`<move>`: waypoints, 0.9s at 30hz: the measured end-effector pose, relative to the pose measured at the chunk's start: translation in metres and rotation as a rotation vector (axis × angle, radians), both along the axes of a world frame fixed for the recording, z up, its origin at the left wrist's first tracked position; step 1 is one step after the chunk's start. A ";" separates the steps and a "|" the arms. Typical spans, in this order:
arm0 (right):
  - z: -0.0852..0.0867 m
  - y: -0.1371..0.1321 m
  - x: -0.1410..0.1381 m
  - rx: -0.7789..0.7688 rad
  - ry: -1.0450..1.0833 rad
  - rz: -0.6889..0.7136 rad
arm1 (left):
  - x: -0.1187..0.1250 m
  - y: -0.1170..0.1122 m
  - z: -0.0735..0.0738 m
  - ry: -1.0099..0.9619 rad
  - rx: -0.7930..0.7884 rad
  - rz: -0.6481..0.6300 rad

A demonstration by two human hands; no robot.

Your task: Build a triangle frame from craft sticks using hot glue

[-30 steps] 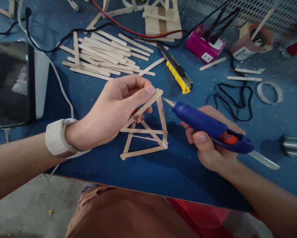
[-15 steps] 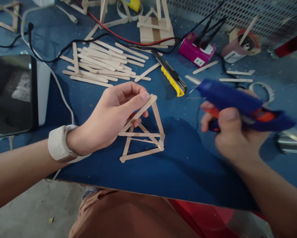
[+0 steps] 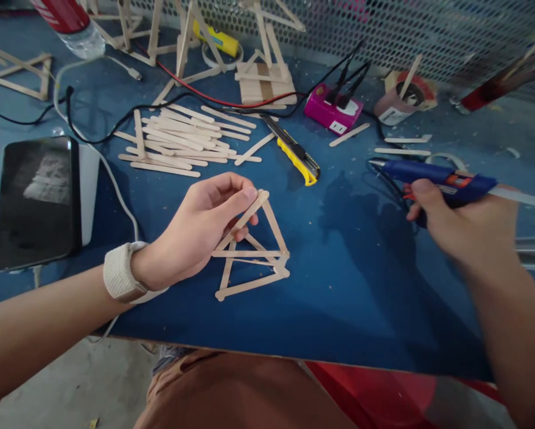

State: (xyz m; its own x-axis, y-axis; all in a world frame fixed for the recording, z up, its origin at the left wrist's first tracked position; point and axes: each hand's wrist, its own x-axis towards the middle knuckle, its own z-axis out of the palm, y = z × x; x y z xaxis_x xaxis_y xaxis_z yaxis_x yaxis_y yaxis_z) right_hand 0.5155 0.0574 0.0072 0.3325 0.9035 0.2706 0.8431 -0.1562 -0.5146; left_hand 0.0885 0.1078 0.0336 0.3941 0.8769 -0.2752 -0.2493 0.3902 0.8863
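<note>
My left hand [image 3: 218, 217] pinches the upper corner of a triangular frame of popsicle sticks [image 3: 274, 226], thumb on top near the joint. The frame's lower part rests on the blue table, and my palm hides its left side. On the right, my right hand [image 3: 459, 217] wraps around a blue hot glue gun [image 3: 428, 173] with an orange trigger. Its metal nozzle points left, well apart from the frame, and a pale glue stick [image 3: 520, 195] sticks out of its back. Between and beyond the hands lies a yellow and black utility knife [image 3: 296, 155].
Loose popsicle sticks [image 3: 182, 137] lie piled behind my left hand. A phone [image 3: 37, 199] is at the left. Cables run past a purple power adapter [image 3: 332, 110]. A cup [image 3: 397, 102], a tape ring [image 3: 446, 159] and a water bottle [image 3: 77, 33] stand or lie farther back.
My right hand has drawn the glue gun away to the right and turned it more level. My left hand keeps its pinch on the stick frame. The view has shifted slightly.
</note>
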 end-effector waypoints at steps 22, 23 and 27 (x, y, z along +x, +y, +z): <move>-0.026 0.040 -0.001 0.128 0.072 -0.089 | -0.002 -0.001 0.001 0.051 0.013 0.001; -0.026 0.043 0.001 0.146 0.058 -0.093 | -0.002 -0.001 0.001 0.051 0.015 0.002; -0.025 0.048 0.011 0.227 -0.013 -0.083 | -0.002 -0.001 0.000 0.050 0.020 -0.011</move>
